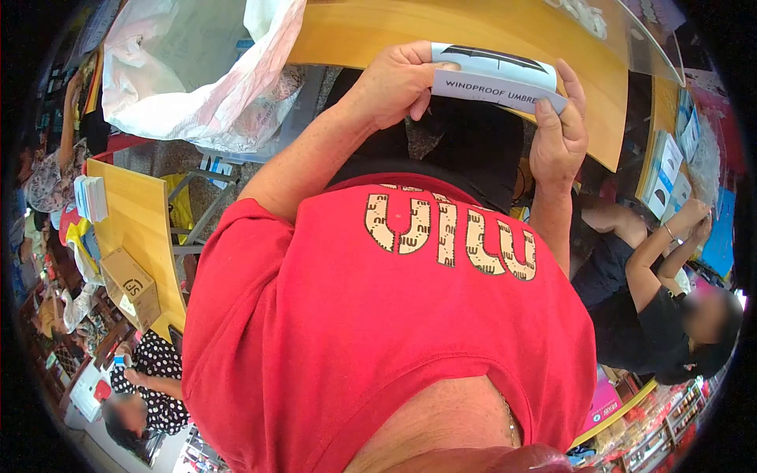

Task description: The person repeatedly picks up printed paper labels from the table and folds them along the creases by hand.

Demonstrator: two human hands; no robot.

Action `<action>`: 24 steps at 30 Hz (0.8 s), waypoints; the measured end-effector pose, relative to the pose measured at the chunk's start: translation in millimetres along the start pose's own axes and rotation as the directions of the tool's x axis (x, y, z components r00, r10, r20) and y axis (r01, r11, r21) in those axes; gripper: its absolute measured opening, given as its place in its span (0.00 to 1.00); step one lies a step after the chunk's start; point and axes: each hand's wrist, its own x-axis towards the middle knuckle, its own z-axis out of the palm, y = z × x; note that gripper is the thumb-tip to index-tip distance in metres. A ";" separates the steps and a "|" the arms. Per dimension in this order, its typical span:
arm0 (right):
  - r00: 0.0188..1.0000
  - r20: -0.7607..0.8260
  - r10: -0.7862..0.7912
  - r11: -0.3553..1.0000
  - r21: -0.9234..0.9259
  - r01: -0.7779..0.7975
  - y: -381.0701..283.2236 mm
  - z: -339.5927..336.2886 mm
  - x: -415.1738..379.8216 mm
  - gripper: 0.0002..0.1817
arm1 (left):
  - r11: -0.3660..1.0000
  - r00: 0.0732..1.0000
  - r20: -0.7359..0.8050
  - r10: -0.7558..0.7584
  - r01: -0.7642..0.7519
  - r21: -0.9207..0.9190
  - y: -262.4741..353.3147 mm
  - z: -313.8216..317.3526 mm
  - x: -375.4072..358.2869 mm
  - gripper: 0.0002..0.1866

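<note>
A long, light blue-and-white umbrella box (498,77) is held level between my two hands above the near edge of the yellow table (355,33). Its visible side reads "WINDPROOF UMBRE…", and a dark umbrella picture shows on the face above. My left hand (398,85) grips the left end, with its thumb on the box. At the right end, my right hand (561,130) has its thumb pressed on the lower corner and fingers behind the box.
A large whitish plastic bag (197,87) lines a clear bin at the upper left. Flat printed boxes (665,175) lie at the right, beside a seated person in black. Another table (138,225) at the left holds a carton (130,288) and a stack of cards (91,198).
</note>
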 end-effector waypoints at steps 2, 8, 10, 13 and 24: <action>0.999 -0.025 0.032 0.999 0.043 -0.031 1.9 0.5 0.1 0.07 | 0.998 0.999 0.034 0.013 -0.015 0.058 -0.2 -1.3 -0.5 0.10; 0.994 -0.041 0.106 0.994 0.040 -0.105 -4.4 2.3 0.9 0.06 | 0.994 0.995 0.064 0.078 -0.083 0.076 -0.9 1.1 -2.5 0.10; 0.991 -0.063 0.116 0.992 -0.035 -0.119 -10.3 3.8 2.2 0.07 | 0.991 0.993 0.074 0.091 -0.098 0.092 1.4 1.9 -3.0 0.10; 0.990 -0.078 0.118 0.990 -0.070 -0.124 -11.5 3.1 2.8 0.07 | 0.992 0.992 0.091 0.092 -0.099 0.074 1.5 0.5 -2.7 0.11; 0.985 -0.034 0.167 0.976 -0.137 -0.170 -9.4 0.0 4.0 0.06 | 0.997 0.957 0.288 0.026 -0.006 -0.072 10.1 -11.0 -3.3 0.14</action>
